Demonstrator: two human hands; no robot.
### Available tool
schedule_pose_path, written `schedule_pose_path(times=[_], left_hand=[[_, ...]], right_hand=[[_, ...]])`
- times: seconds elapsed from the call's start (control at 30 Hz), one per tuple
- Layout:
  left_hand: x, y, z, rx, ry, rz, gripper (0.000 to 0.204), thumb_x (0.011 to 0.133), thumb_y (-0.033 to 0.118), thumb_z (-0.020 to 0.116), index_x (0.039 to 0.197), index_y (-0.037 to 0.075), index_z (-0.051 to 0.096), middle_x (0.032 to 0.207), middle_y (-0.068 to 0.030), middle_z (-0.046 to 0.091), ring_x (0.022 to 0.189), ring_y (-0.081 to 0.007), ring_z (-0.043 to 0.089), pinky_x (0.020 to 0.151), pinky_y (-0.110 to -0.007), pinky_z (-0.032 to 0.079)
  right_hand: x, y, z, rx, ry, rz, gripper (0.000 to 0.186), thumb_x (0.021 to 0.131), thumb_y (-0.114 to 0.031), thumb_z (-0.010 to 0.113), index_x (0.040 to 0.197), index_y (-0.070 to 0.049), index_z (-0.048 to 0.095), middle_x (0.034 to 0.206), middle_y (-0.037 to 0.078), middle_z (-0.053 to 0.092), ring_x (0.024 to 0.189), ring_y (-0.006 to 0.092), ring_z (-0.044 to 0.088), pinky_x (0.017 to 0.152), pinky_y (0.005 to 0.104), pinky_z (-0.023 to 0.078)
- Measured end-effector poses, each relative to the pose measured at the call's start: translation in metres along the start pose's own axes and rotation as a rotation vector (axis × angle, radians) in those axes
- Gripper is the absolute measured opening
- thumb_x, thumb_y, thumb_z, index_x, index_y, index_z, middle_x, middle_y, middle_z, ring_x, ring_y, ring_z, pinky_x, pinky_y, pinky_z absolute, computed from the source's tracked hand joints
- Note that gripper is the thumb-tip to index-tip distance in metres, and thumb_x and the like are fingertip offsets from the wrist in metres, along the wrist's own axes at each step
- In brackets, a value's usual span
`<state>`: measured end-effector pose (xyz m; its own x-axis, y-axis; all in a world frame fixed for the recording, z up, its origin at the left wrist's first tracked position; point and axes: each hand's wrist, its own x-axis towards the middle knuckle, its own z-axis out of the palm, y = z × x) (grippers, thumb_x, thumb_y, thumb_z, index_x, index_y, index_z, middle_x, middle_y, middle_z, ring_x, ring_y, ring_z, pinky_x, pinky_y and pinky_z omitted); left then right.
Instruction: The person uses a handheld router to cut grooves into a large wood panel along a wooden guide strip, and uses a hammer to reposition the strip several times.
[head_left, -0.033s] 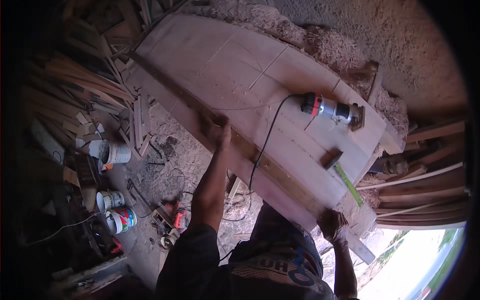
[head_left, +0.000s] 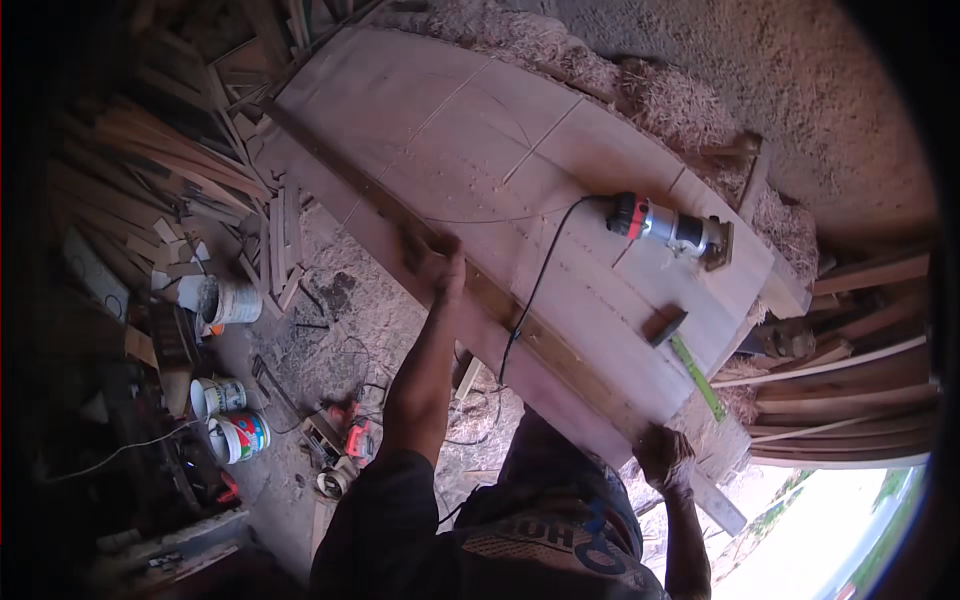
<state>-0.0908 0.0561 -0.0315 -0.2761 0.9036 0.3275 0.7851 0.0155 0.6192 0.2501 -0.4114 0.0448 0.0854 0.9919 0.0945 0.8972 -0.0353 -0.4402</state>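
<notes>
A broad pale wooden panel (head_left: 430, 150) lies diagonally before me. A long, narrow brown wooden strip (head_left: 545, 350) runs along its near side. My left hand (head_left: 443, 268) is closed on the strip near its middle. My right hand (head_left: 665, 458) grips the lower right end, fingers curled round it. On the panel, a silver, black and red router (head_left: 660, 225) lies on its side; its black cord (head_left: 540, 285) crosses the strip between my hands. A hammer with a bright green handle (head_left: 697, 378) rests near the panel's right end.
Scrap wood (head_left: 170, 160) is piled at left, beside buckets (head_left: 238, 440) and a red power tool (head_left: 358, 437) on the shaving-strewn floor. Shavings (head_left: 680, 100) line the far side against a rough wall (head_left: 790, 70). Curved boards (head_left: 840, 400) are stacked at right, above a bright outdoor opening.
The view has shifted slightly, with the router and hammer appearing a little lower. Both hands keep their grip on the strip, the right one slightly lower in the picture.
</notes>
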Motion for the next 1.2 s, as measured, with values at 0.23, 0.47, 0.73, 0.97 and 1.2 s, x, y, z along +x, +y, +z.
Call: schedule_pose_path(times=[0.23,0.47,0.73,0.97,1.2], left_hand=[[-0.009,-0.009,-0.007,0.010,-0.006,-0.075,0.115,0.073,0.045,0.078,0.159,-0.004,0.019,0.163,-0.0299,0.023,0.151,-0.0466,0.022,0.125,-0.056,0.014],[-0.006,0.002,-0.003,0.037,-0.008,-0.123,0.112,0.074,0.045,0.076,0.160,-0.001,0.021,0.164,-0.0258,0.024,0.152,-0.0434,0.023,0.125,-0.055,0.014],[-0.006,0.006,-0.005,0.127,-0.061,-0.120,0.111,0.073,0.044,0.076,0.160,0.001,0.023,0.166,-0.0211,0.024,0.153,-0.0404,0.022,0.126,-0.055,0.012],[-0.006,0.013,-0.008,0.152,-0.068,-0.116,0.106,0.076,0.043,0.072,0.160,0.000,0.023,0.166,-0.0223,0.022,0.153,-0.0421,0.021,0.125,-0.056,0.011],[-0.007,0.014,-0.005,0.162,0.009,-0.080,0.097,0.081,0.042,0.066,0.158,-0.001,0.026,0.165,-0.0260,0.022,0.150,-0.0461,0.025,0.124,-0.058,0.015]], right_hand=[[0.003,0.001,-0.002,0.113,0.049,0.096,0.059,0.068,-0.031,0.086,0.115,-0.004,0.064,0.092,0.014,0.068,0.080,0.0349,0.066,0.072,0.0450,0.054],[-0.001,0.004,0.003,0.117,0.082,0.086,0.058,0.066,-0.028,0.086,0.114,-0.004,0.065,0.091,0.012,0.067,0.078,0.0338,0.066,0.071,0.0442,0.053],[0.001,0.001,0.002,0.114,0.072,0.101,0.057,0.065,-0.026,0.086,0.113,-0.005,0.065,0.090,0.011,0.067,0.077,0.0328,0.066,0.069,0.0436,0.054],[0.000,0.002,0.002,0.120,0.080,0.111,0.057,0.066,-0.028,0.086,0.113,-0.005,0.064,0.089,0.011,0.067,0.076,0.0329,0.066,0.069,0.0437,0.054],[-0.003,0.000,0.001,0.170,0.018,0.159,0.056,0.074,-0.037,0.082,0.116,-0.003,0.063,0.093,0.014,0.067,0.080,0.0356,0.066,0.072,0.0461,0.054]])
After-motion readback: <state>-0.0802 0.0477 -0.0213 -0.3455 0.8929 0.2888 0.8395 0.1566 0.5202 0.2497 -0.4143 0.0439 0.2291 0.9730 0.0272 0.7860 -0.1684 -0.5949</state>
